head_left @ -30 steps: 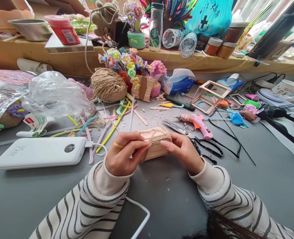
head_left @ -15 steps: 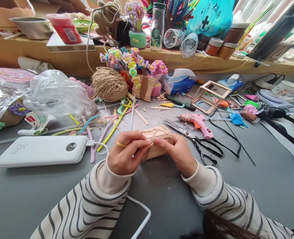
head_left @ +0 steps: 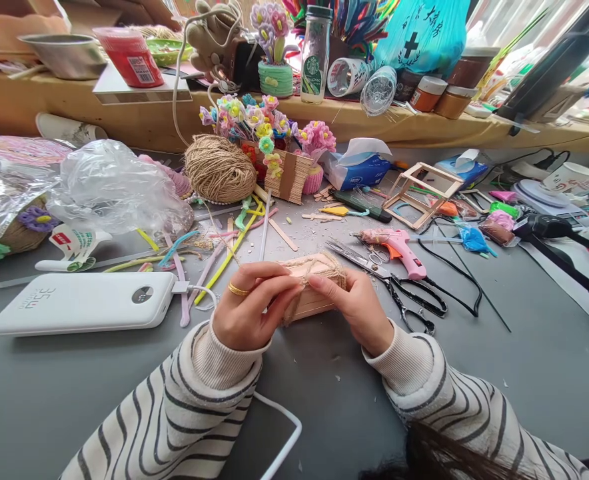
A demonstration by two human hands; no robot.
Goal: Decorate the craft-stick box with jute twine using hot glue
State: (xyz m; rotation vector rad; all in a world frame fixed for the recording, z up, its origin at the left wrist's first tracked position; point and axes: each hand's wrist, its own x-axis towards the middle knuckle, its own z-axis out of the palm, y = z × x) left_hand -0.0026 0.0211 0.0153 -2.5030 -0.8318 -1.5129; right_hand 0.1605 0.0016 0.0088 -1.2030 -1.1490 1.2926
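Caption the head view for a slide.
Left hand and right hand hold twine on a wooden craft piece near scissors and a pink glue gun.

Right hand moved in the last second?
Yes: the right hand has shifted left, away from the large black-handled scissors.

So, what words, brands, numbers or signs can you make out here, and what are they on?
"35W", as best it reads: white power bank; the marks beside it are unclear.
"大…房" and a black cross sign: turquoise bag; the middle character is uncertain.
"…ppuccino", faintly: glass bottle, below a round green emblem.
Too small or blurred: lettering on the red jar, blue tissue pack and right-hand paper cup.
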